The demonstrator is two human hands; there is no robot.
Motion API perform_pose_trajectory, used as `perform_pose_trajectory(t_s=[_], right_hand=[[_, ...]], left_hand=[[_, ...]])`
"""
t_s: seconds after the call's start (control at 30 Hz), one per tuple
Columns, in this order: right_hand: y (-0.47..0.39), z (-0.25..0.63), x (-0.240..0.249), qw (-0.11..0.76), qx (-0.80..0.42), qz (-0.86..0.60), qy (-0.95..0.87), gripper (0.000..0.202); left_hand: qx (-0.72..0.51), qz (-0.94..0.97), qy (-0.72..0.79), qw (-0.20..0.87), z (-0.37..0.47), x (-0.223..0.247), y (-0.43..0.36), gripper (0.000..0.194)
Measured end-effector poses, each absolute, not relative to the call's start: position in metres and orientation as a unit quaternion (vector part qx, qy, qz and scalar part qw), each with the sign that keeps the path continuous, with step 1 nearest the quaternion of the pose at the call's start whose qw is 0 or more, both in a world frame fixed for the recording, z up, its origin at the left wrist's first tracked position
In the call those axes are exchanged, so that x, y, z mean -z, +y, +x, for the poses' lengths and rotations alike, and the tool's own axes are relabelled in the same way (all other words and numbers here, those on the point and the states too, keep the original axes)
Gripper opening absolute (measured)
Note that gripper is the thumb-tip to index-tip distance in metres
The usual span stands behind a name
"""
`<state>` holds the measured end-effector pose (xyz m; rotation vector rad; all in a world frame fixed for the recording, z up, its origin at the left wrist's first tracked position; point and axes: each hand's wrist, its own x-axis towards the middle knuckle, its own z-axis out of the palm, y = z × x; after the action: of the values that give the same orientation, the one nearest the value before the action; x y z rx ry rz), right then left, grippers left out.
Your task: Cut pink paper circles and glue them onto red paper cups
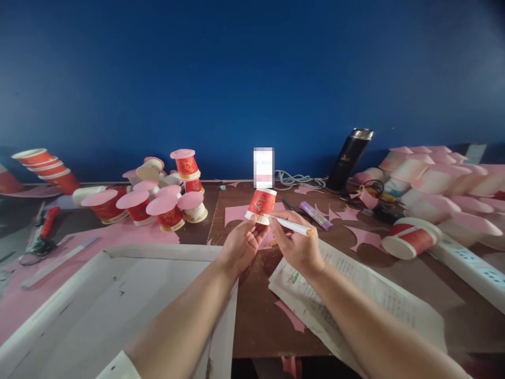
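Note:
A red paper cup (262,204) with a gold pattern is held at the centre, above the brown table. My left hand (242,243) has its fingers on the cup's lower rim. My right hand (298,243) grips a white marker (290,226), whose tip meets the cup near its pale lower edge. The marker's orange end points right. Behind the cup, a pink paper sheet (235,215) lies on the table.
Red cups with pink discs (168,206) stand at left; more cups (445,184) pile up at right. A white tray (145,252), a printed sheet (371,295), a black flask (349,158), a glue stick (316,216) and a power strip (473,268) surround the hands.

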<state>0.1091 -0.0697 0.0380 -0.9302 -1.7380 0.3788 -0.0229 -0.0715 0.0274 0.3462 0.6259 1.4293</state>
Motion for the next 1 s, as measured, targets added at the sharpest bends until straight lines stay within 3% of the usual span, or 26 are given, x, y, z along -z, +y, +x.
perform_pose_trajectory(t_s=[1.0], right_hand=[[-0.0704,0.1058,-0.0383,0.496,-0.149,-0.370,-0.771,0.012]], left_hand=[[-0.647,0.161,0.286,0.688,-0.0240,-0.0251,-0.0702,0.010]])
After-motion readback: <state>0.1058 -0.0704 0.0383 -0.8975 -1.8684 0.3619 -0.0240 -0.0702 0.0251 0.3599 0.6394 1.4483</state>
